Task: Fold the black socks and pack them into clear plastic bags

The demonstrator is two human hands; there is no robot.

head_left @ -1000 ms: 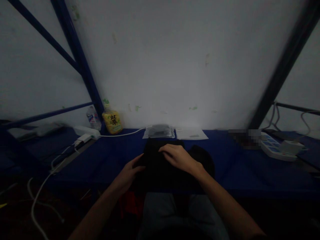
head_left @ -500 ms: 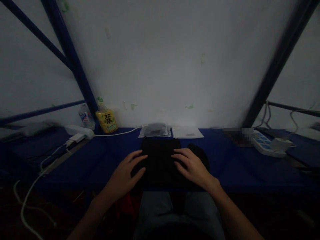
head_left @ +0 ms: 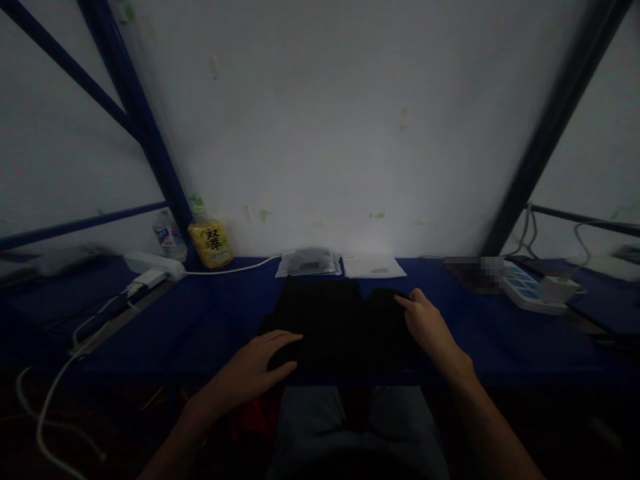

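Observation:
A black folded cloth (head_left: 325, 320) lies on the blue table (head_left: 210, 320) in front of me, in dim light. My left hand (head_left: 255, 367) rests flat on its near left corner with fingers stretched out. My right hand (head_left: 425, 323) sits at the cloth's right edge, fingers pointing left onto a second dark piece (head_left: 387, 303); its fingers look loosely extended. Neither hand visibly grips anything.
A yellow drink bottle (head_left: 210, 243) and a small water bottle (head_left: 167, 235) stand at the wall on the left, beside a white power strip (head_left: 153, 265) with cables. Clear bags (head_left: 310, 262) and white paper (head_left: 374, 267) lie behind the cloth. Another power strip (head_left: 530, 292) sits right.
My right hand has slid from the middle of the cloth to its right edge. My left hand has drawn back toward the near left corner.

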